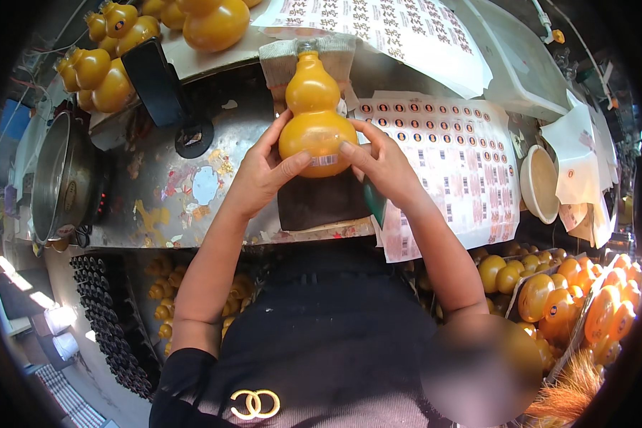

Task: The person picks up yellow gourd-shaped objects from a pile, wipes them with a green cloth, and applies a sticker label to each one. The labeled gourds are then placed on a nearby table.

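A yellow gourd-shaped bottle is between my two hands, its neck pointing away from me and lying over a pale folded cloth. My left hand wraps the lower bulb's left side. On the right side my right hand curls around the same bulb. Both thumbs press near a small barcode sticker on its near face. Under the bottle's near end is a dark brown pad. A green object shows just below my right hand; whether that hand touches it, I cannot tell.
Right of the bottle lie sticker sheets, with a pale bowl beyond. More printed sheets lie at the back. A phone on a stand and a metal pan stand left. Crated yellow gourd bottles sit lower right.
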{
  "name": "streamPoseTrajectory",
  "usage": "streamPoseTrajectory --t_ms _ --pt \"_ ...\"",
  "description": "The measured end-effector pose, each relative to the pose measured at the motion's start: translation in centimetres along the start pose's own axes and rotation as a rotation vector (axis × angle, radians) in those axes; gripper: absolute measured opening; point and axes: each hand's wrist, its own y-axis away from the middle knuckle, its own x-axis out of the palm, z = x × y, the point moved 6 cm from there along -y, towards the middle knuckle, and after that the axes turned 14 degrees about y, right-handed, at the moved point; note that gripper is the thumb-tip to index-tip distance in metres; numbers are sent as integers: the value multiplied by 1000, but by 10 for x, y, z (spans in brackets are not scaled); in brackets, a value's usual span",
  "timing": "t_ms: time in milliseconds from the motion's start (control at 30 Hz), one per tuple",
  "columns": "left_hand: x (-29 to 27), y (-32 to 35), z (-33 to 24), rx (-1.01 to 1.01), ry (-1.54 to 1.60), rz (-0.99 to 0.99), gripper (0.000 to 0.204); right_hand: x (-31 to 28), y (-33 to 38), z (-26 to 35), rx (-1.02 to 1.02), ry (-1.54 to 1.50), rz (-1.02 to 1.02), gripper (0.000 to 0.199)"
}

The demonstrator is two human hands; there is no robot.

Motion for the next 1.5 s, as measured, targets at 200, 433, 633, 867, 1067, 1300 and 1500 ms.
streamPoseTrajectory --t_ms 200,433,633,867,1067,1300,1500 --pt "-1 2 1 22 -49 1 81 1 0 -2 -23 79 -10 78" --pt "-1 2 2 24 -67 7 84 2 1 -5 -40 44 -23 80" --pt "-2 0 3 58 -72 47 85 4 0 -7 -71 39 -49 80" --pt "-1 0 2 56 -91 63 87 4 1 -5 -74 58 -55 79" --pt "-2 0 2 67 -110 56 85 3 1 -7 -84 51 -50 79" --pt "-2 1 3 48 -89 27 82 5 4 -1 -78 14 -60 78" --pt "-2 0 2 55 -114 38 82 4 4 -3 -62 19 -58 72"
